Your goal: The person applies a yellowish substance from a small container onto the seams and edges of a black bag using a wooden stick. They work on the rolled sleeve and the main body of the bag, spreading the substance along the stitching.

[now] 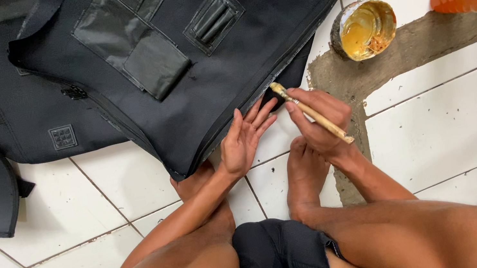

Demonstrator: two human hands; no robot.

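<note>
Brush (pixel 312 114) in right hand's (pixel 319 118) closed grip, bristles up-left toward black bag (pixel 224 51) edge; left hand (pixel 244 141) open.

Bright even light, soft shadows, sharp focus, slight wide-angle stretch at edges.
</note>
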